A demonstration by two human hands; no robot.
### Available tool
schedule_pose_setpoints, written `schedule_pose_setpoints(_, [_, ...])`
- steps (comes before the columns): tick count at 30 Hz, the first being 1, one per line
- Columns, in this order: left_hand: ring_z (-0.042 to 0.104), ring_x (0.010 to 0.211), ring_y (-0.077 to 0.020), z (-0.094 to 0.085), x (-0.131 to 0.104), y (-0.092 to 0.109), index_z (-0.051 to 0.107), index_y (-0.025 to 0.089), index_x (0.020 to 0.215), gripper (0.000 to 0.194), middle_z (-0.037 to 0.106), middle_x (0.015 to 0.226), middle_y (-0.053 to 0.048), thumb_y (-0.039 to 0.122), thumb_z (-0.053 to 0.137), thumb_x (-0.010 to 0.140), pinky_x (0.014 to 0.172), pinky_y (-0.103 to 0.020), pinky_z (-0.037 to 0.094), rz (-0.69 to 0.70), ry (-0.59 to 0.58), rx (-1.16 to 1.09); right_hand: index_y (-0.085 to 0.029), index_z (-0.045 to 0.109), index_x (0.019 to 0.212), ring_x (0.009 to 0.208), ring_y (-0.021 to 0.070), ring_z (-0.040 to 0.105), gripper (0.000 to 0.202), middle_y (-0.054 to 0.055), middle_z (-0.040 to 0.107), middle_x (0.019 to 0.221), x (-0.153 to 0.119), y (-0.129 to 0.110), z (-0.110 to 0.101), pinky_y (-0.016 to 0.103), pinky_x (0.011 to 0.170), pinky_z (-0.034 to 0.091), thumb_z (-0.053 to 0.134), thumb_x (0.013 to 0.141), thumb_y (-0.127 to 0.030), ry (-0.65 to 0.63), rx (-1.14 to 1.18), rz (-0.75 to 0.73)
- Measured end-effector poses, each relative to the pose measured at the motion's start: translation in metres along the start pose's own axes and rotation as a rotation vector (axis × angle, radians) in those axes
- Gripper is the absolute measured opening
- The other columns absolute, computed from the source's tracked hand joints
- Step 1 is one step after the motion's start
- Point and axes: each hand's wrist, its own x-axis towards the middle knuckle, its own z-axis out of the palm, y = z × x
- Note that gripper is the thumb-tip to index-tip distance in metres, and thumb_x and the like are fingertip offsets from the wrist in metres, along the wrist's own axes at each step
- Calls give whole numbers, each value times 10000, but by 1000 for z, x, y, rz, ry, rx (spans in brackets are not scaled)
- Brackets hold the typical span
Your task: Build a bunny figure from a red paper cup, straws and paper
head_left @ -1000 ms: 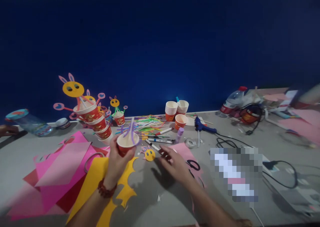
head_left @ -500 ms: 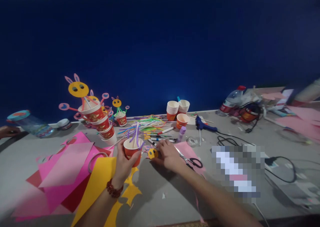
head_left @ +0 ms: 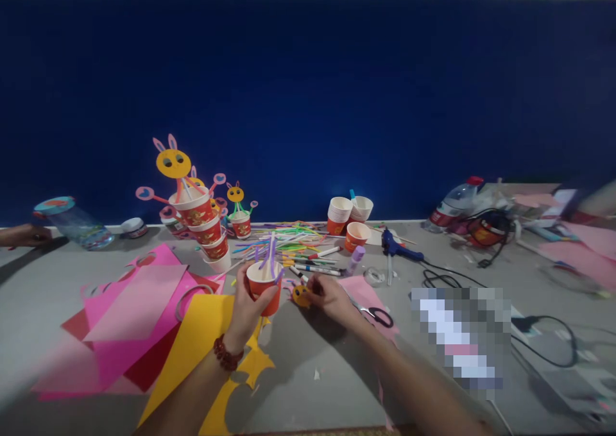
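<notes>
My left hand [head_left: 253,304] is wrapped round a red-and-white paper cup [head_left: 272,300], held upright. Purple pipe cleaners [head_left: 273,256] and a pale stick rise out of the cup. Just to the right, my right hand [head_left: 330,297] pinches the edge of a small yellow paper rabbit face [head_left: 301,296] with eyes and pinkish ears, low over the table. Behind my hands lie markers [head_left: 320,270] and a spread of coloured pipe cleaners [head_left: 289,238]. Scissors [head_left: 379,317] rest on pink paper [head_left: 359,288] beside my right forearm.
Finished rabbit cups [head_left: 199,215] stand stacked at the left, near pink sheets [head_left: 139,301] and a cut yellow sheet [head_left: 192,340]. Paper cup stacks [head_left: 339,215], a glue stick [head_left: 356,259], a blue glue gun [head_left: 399,249] and its cord are right. Another person's hand [head_left: 29,235] is far left.
The view has shifted, so things appear a little further right. My right-hand fingers have drawn to the rabbit face's right edge, uncovering more of it. My left hand still holds the cup.
</notes>
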Motion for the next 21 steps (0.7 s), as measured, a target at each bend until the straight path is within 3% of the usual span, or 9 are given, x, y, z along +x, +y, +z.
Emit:
schedule_pose_setpoints(4, [652, 1067, -265, 4, -5, -5, 428, 226, 1285, 700, 637, 1208, -111, 470, 762, 720, 917, -398, 529, -111, -65, -194, -208, 477, 788, 570, 130, 520, 350, -33, 550, 649, -2, -3, -13, 229, 511, 410, 598, 859, -529, 65, 248, 38])
schedule_pose_setpoints(9, [646, 1076, -293, 12, -25, -9, 432, 244, 1297, 786, 660, 1181, -102, 487, 812, 653, 921, -423, 523, -183, -238, -310, -203, 512, 761, 547, 111, 486, 447, -45, 529, 648, -11, -21, -31, 232, 519, 408, 799, 697, -539, 186, 660, 140])
schedule_pose_setpoints(14, [619, 1080, -305, 19, -42, -7, 422, 274, 1284, 820, 627, 1208, -102, 507, 835, 616, 955, -458, 500, -151, -392, -343, -200, 534, 749, 555, 120, 536, 453, -39, 557, 661, -22, -28, -26, 251, 543, 449, 837, 667, -527, 202, 765, 144])
schedule_pose_setpoints(21, [625, 1032, -305, 19, -47, 1, 420, 253, 1276, 869, 632, 1134, -96, 465, 869, 563, 905, -412, 498, -195, -437, -347, -197, 541, 767, 586, 126, 579, 383, -28, 576, 697, -35, -29, -20, 252, 571, 480, 786, 753, -491, 174, 731, 138])
